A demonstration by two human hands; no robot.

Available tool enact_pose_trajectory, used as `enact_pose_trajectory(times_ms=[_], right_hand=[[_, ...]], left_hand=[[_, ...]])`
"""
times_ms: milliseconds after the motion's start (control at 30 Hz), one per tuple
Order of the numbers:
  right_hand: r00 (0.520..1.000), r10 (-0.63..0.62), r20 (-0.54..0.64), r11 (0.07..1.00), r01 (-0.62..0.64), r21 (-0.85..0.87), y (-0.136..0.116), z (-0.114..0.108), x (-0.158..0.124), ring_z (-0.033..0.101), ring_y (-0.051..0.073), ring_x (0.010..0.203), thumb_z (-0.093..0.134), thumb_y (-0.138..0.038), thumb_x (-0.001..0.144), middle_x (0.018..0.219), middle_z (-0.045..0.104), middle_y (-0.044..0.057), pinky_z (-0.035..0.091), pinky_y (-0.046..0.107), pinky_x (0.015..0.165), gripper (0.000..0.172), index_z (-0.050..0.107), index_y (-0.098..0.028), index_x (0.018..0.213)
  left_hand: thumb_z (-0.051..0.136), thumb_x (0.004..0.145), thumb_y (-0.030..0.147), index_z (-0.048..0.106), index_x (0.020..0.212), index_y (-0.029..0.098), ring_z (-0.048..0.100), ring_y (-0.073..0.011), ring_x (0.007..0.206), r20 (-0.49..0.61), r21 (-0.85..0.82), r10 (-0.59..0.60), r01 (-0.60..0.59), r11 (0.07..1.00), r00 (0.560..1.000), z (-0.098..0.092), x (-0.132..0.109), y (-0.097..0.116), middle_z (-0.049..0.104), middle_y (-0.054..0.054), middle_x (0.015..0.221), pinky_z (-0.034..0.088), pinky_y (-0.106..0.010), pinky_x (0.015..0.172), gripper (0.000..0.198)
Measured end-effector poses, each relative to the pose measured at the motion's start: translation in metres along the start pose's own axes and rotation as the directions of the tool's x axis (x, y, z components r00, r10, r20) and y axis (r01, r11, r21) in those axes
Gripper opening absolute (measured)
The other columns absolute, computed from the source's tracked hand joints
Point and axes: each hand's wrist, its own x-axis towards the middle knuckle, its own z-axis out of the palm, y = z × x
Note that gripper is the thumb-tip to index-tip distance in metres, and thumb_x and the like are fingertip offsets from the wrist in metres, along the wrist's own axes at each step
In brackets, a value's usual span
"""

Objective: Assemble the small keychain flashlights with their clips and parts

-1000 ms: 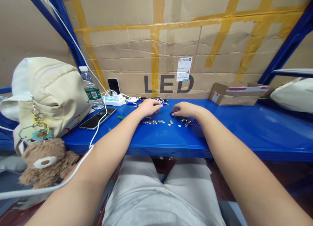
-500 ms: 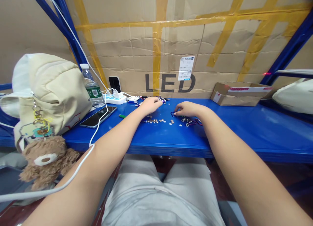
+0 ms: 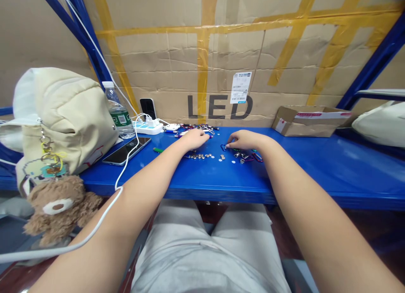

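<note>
My left hand (image 3: 195, 139) rests on the blue shelf top (image 3: 316, 166), fingers curled over small coloured pen-like parts (image 3: 199, 127) near the back; what it holds is too small to name. My right hand (image 3: 245, 139) lies just to its right, fingertips pinched at a small blue carabiner clip (image 3: 223, 147). In front of both hands lie several small silver button cells (image 3: 202, 156) and a few more coloured clips (image 3: 248, 157).
A cream backpack (image 3: 63, 115) with a plush bear (image 3: 57, 208) stands at the left, beside a water bottle (image 3: 118, 113), a phone (image 3: 126, 151) and a white power strip (image 3: 148, 127) with cables. A cardboard box (image 3: 308, 121) sits at the back right.
Both hands have stayed over the small parts with slight finger movement. My right hand's fingertips have shifted onto the blue clip. The view has tilted a little.
</note>
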Motion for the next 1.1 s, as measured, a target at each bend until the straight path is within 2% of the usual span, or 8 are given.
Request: enact_pose_trajectory(times_ms=[233, 467, 567, 633, 767, 900, 1000, 1100], right_hand=[[1.0, -0.004, -0.001, 1.0, 0.004, -0.004, 0.002, -0.001, 0.001, 0.062, 0.02, 0.089, 0.057, -0.047, 0.077, 0.106, 0.068, 0.005, 0.047, 0.026, 0.072, 0.035, 0.069, -0.023, 0.101], [0.994, 0.085, -0.063, 0.996, -0.088, -0.035, 0.018, -0.01, -0.005, 0.063, 0.021, 0.091, 0.055, -0.046, 0.079, 0.106, 0.069, 0.006, 0.047, 0.026, 0.072, 0.037, 0.068, -0.019, 0.1], [0.993, 0.058, -0.101, 0.998, -0.059, -0.002, 0.008, -0.006, -0.004, 0.063, 0.022, 0.09, 0.052, -0.055, 0.079, 0.102, 0.07, 0.008, 0.047, 0.028, 0.073, 0.043, 0.069, -0.018, 0.094], [0.997, 0.034, -0.07, 0.999, -0.034, 0.01, -0.002, 0.0, -0.001, 0.063, 0.022, 0.084, 0.054, -0.059, 0.076, 0.097, 0.07, 0.008, 0.047, 0.029, 0.069, 0.044, 0.068, -0.019, 0.089], [1.0, -0.009, -0.001, 1.0, 0.009, 0.0, -0.018, 0.009, 0.003, 0.063, 0.02, 0.072, 0.059, -0.051, 0.075, 0.084, 0.07, 0.006, 0.045, 0.028, 0.061, 0.033, 0.068, -0.019, 0.078], [0.999, -0.037, -0.003, 0.998, 0.037, 0.045, -0.019, 0.01, 0.004, 0.062, 0.018, 0.073, 0.06, -0.042, 0.076, 0.082, 0.07, 0.004, 0.044, 0.026, 0.061, 0.024, 0.067, -0.019, 0.078], [0.997, -0.022, -0.069, 0.998, 0.026, 0.06, -0.012, 0.003, 0.003, 0.063, 0.018, 0.077, 0.06, -0.034, 0.077, 0.087, 0.071, 0.005, 0.045, 0.025, 0.065, 0.018, 0.067, -0.018, 0.081], [0.972, 0.065, -0.225, 0.998, -0.06, 0.029, 0.006, -0.009, -0.001, 0.063, 0.02, 0.089, 0.058, -0.032, 0.078, 0.1, 0.069, 0.008, 0.046, 0.026, 0.074, 0.023, 0.067, -0.016, 0.092]], left_hand=[[0.04, 0.081, 0.054, 0.067, 0.084, 0.017, 0.059, -0.0215, 0.077, 0.089, 0.084, -0.01, 0.003, 0.996, 0.996, 0.002, 0.0, -0.003, 0.068, -0.01, 0.093, 0.041, -0.03, 0.068, 0.046], [0.04, 0.081, 0.055, 0.067, 0.088, 0.018, 0.059, -0.0216, 0.083, 0.109, 0.112, 0.019, -0.031, 0.993, 0.994, 0.004, 0.001, -0.005, 0.069, -0.01, 0.095, 0.041, -0.029, 0.074, 0.047], [0.041, 0.081, 0.053, 0.065, 0.084, 0.018, 0.059, -0.0214, 0.08, 0.112, 0.11, 0.029, -0.041, 0.993, 0.993, 0.003, 0.001, -0.005, 0.068, -0.009, 0.094, 0.041, -0.029, 0.07, 0.043], [0.041, 0.081, 0.048, 0.063, 0.082, 0.017, 0.058, -0.0211, 0.077, 0.117, 0.113, 0.033, -0.046, 0.993, 0.993, 0.003, 0.001, -0.005, 0.068, -0.009, 0.092, 0.04, -0.029, 0.067, 0.038], [0.04, 0.082, 0.041, 0.059, 0.081, 0.017, 0.058, -0.0197, 0.075, 0.126, 0.082, 0.017, -0.028, 0.996, 0.992, 0.004, 0.003, -0.005, 0.067, -0.009, 0.091, 0.04, -0.028, 0.065, 0.031], [0.038, 0.083, 0.04, 0.056, 0.081, 0.018, 0.058, -0.0196, 0.077, 0.121, 0.054, 0.011, -0.017, 0.998, 0.993, 0.005, 0.004, -0.006, 0.067, -0.009, 0.093, 0.04, -0.028, 0.066, 0.029], [0.038, 0.083, 0.04, 0.057, 0.082, 0.017, 0.058, -0.02, 0.076, 0.114, 0.072, 0.019, -0.028, 0.997, 0.993, 0.005, 0.004, -0.007, 0.066, -0.009, 0.091, 0.04, -0.029, 0.066, 0.03], [0.038, 0.083, 0.041, 0.058, 0.083, 0.017, 0.058, -0.02, 0.076, 0.129, 0.084, 0.028, -0.039, 0.996, 0.991, 0.005, 0.005, -0.007, 0.066, -0.009, 0.09, 0.04, -0.029, 0.065, 0.031]])
